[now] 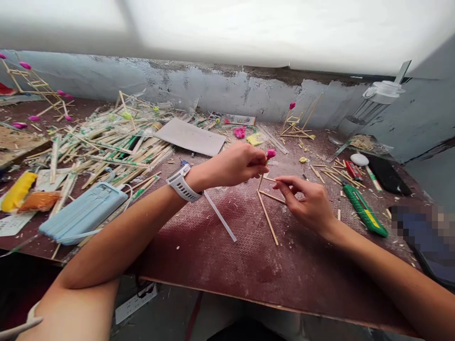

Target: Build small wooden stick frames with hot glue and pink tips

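Observation:
My left hand (239, 165), a white watch (184, 183) on its wrist, is closed around the upper part of a small wooden stick frame (267, 215). A pink clay lump (270, 154) shows just beyond its fingers. The frame's thin sticks meet at a joint below that hand, and one leg slants toward the table's front. My right hand (308, 201) pinches the end of a short wooden stick (269, 179) that reaches toward the frame; whether it touches is unclear. A clear glue stick (221, 217) lies on the table left of the frame.
Wooden sticks (95, 142) are heaped at the left, near a light-blue power bank (83, 213). A green utility knife (365, 210) and a phone (423, 241) lie at the right. Stick models (296, 125) stand at the back. A clear plastic cup (366, 111) is behind, right.

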### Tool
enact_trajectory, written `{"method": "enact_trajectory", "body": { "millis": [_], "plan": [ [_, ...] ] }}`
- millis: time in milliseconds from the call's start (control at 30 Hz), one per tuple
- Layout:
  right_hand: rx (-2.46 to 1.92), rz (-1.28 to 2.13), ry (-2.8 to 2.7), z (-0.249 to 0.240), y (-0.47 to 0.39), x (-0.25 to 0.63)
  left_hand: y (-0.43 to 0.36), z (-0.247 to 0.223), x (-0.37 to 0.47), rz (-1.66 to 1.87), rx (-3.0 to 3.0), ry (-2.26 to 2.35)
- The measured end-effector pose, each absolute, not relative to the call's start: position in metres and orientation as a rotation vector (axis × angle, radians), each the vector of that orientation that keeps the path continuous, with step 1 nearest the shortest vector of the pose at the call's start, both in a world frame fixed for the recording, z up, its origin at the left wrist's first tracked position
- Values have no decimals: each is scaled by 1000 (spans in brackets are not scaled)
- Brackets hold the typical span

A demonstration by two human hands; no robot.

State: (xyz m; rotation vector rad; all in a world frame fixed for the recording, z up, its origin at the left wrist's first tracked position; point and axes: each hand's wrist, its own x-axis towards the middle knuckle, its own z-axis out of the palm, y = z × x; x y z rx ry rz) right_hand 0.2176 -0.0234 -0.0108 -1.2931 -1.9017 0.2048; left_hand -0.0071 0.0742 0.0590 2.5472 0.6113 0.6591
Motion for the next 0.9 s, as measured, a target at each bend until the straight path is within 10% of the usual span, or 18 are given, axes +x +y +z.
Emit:
{"method": "enact_trajectory", "body": {
  "millis": [900],
  "plan": [
    [-1266,227,-1924,-13,-23,217,75,58,-8,645,2552,605]
  ]
}}
